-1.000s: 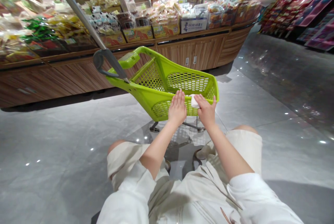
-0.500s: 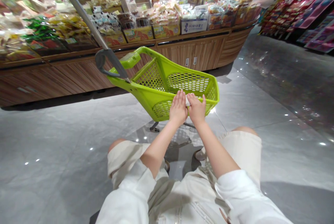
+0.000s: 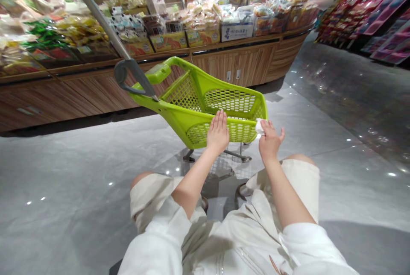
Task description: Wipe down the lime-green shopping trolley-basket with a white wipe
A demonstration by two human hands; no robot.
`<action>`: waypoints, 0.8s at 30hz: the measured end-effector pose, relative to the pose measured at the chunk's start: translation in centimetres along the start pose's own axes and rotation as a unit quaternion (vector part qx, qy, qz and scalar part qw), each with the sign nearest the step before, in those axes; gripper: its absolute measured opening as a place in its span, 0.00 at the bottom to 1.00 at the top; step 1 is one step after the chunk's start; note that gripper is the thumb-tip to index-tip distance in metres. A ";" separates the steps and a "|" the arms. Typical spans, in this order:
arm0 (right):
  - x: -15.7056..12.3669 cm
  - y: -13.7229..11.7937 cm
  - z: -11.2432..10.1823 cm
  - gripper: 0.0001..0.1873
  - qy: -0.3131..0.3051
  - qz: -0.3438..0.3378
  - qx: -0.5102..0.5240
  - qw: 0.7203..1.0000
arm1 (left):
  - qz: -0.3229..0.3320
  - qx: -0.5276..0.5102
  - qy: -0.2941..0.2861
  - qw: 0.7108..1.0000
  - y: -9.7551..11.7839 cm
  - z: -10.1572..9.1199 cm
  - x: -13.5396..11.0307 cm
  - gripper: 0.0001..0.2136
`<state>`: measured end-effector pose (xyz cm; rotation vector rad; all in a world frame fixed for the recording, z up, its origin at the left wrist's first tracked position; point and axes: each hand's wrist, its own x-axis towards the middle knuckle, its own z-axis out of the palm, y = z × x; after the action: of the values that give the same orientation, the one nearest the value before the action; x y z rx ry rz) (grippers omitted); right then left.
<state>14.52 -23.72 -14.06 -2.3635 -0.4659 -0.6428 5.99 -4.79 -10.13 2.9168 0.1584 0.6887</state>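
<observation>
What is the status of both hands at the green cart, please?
Left hand flat on lime-green shopping cart. Right hand pinching white cloth at cart corner.

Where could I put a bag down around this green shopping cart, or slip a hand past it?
Grey tile floor stretches left and right of the lime-green shopping cart, up to the wooden counter. A hand could pass outside the right hand, which pinches a white tissue at the cart's rim. The packaged snacks on the counter are tightly crowded.

packaged snacks (image 3: pixel 201 19) piled on wood-fronted counters (image 3: pixel 235 65) and a green shopping cart (image 3: pixel 179 123) are marking this place as a supermarket.
</observation>
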 end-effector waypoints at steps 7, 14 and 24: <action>0.6 -10.1 2.9 0.33 -0.099 -0.133 0.050 0.985 | 0.002 0.003 0.002 1.000 -0.3 0.2 -0.2 0.31; 1.3 -3.8 0.6 0.35 -0.100 -0.186 0.010 0.977 | 0.003 0.018 0.007 1.000 -0.8 -0.1 -0.8 0.31; 0.7 3.9 -2.6 0.35 -0.072 -0.184 -0.011 0.980 | -0.021 -0.003 0.022 1.000 -0.5 -0.2 -1.3 0.30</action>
<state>16.08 -28.18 -13.74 -2.3735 -0.9803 -0.6412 4.71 -4.49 -10.62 2.8842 0.2203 0.7465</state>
